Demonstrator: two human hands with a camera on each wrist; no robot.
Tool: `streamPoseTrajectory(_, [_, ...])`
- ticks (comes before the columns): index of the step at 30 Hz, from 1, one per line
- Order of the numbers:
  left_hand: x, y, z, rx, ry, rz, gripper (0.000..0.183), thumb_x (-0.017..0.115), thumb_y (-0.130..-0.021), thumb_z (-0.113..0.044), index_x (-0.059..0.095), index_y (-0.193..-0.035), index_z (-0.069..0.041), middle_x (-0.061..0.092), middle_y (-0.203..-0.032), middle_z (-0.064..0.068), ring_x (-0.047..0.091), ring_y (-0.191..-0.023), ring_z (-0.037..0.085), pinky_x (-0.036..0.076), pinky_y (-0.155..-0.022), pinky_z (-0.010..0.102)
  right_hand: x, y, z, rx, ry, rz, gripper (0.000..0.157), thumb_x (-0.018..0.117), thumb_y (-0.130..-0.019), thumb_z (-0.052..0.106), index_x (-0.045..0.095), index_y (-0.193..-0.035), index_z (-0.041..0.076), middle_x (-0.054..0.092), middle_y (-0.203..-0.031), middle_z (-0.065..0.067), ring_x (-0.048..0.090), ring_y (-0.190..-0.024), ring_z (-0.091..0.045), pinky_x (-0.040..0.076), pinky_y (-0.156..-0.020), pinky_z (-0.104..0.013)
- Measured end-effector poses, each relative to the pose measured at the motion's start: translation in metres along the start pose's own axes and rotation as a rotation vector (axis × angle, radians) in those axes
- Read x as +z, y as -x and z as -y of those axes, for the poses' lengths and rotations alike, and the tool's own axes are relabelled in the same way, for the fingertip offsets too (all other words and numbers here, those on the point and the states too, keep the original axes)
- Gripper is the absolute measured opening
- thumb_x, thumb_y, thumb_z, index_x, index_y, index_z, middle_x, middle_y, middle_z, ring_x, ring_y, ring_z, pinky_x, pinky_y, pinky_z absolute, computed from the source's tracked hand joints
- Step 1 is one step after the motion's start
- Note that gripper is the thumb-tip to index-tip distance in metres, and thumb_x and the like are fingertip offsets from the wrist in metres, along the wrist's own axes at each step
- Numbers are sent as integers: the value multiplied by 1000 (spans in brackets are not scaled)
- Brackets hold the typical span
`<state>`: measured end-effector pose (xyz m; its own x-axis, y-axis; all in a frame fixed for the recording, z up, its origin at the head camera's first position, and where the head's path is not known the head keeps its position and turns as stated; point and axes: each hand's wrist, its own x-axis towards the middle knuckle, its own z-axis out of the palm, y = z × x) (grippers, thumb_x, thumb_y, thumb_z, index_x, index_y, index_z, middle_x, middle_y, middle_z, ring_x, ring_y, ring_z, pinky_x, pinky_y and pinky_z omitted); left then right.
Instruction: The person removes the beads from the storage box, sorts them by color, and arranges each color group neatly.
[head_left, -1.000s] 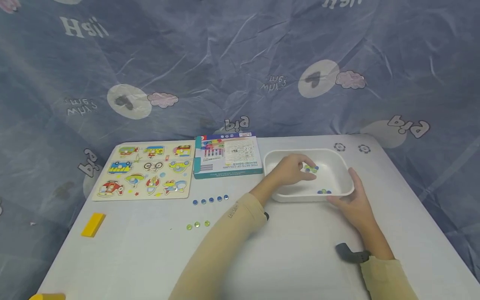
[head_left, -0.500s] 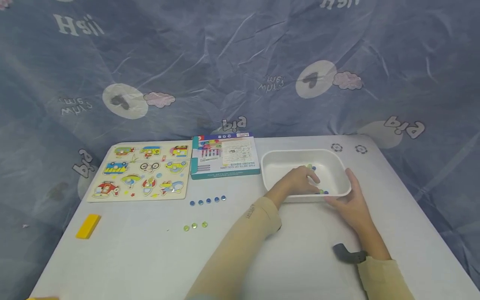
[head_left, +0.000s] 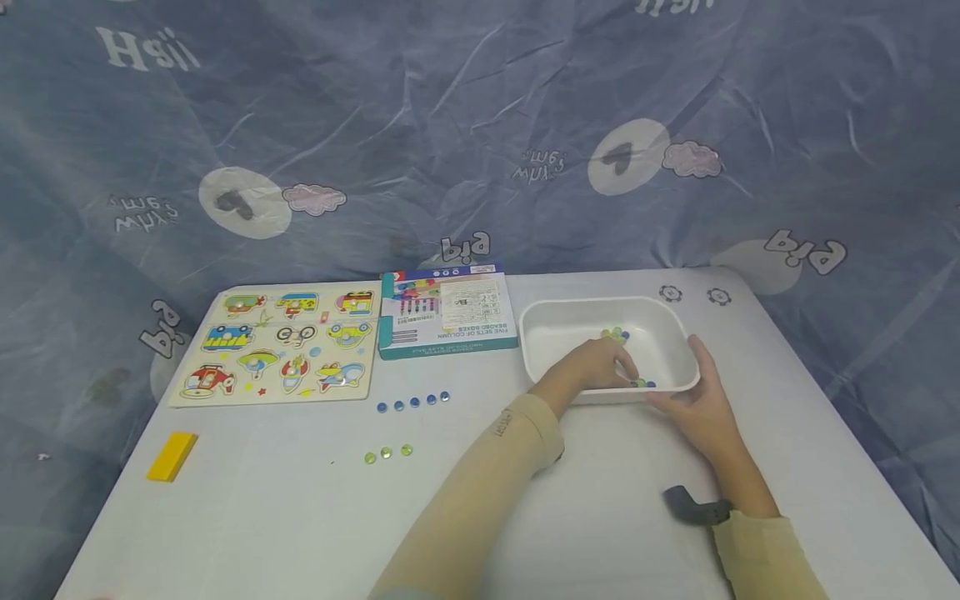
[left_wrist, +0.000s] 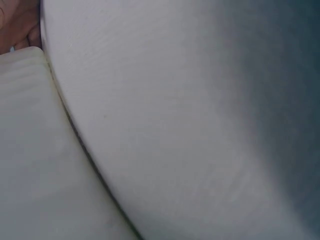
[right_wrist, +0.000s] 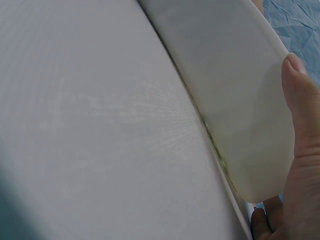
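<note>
In the head view a white plastic tray (head_left: pixel 542 367) stands right of centre on the table. My left hand (head_left: pixel 592 367) reaches over its front wall, thumb and fingertips drawn together at a bead. Beside those fingertips lie green and blue beads (head_left: pixel 649 384). Another cluster of green and blue beads (head_left: pixel 615 335) lies farther back in the tray. My right hand (head_left: pixel 705 408) grips the tray's right front corner. The right wrist view shows its thumb (right_wrist: pixel 295 75) on the rim and curled fingers under the corner. Only a sliver of a hand (left_wrist: pixel 17 25) shows in the left wrist view.
Left of the tray, several blue beads (head_left: pixel 415 402) form a row, with 3 green beads (head_left: pixel 386 452) in front. Behind are a boxed bead set (head_left: pixel 450 312) and a vehicle puzzle board (head_left: pixel 273 346). A yellow block (head_left: pixel 172 456) lies far left. Patterned cloth (head_left: pixel 420 125) hangs behind.
My left hand has moved from the rear bead cluster to the beads by the front wall, and its fingers have closed together there. The right hand keeps its grip on the tray.
</note>
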<state>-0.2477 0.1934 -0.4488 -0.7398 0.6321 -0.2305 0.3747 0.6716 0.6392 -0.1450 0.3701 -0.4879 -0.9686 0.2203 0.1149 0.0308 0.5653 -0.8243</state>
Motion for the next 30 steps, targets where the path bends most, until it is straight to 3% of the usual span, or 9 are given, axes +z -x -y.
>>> streamPoseTrajectory(15, [2, -2, -2, 26, -10, 20, 21, 78, -73, -37, 72, -93, -34, 69, -106, -16, 61, -108, 4, 45, -99, 26, -1, 1, 4, -3, -6, 8, 112, 80, -75, 30, -3, -150, 38, 7, -160, 4, 11, -146, -33, 12, -114, -58])
streamPoseTrajectory(20, [-3, 3, -3, 90, -1, -40, 16, 74, -79, -36, 71, -95, -34, 67, -109, -16, 58, -109, 3, 44, -98, 24, -1, 0, 2, -2, -25, 28, 111, 79, -76, 29, -3, -150, 38, 5, -160, 3, 11, -146, -35, 13, -113, -59])
streamPoseTrajectory(26, [-16, 12, -6, 128, 143, -117, 16, 71, -82, -39, 70, -97, -34, 63, -119, -16, 56, -119, 12, 45, -100, 29, -2, -2, -1, 2, -29, 36, 112, 79, -76, 28, -4, -150, 38, 5, -160, 2, 12, -145, -36, 14, -113, -59])
streamPoseTrajectory(30, [-32, 23, -8, 162, 205, -159, 18, 71, -82, -40, 70, -98, -32, 64, -118, -15, 57, -117, 12, 46, -98, 27, -4, -3, -1, 3, -34, 37, 113, 80, -75, 29, -5, -150, 38, 6, -160, 2, 12, -146, -35, 13, -114, -58])
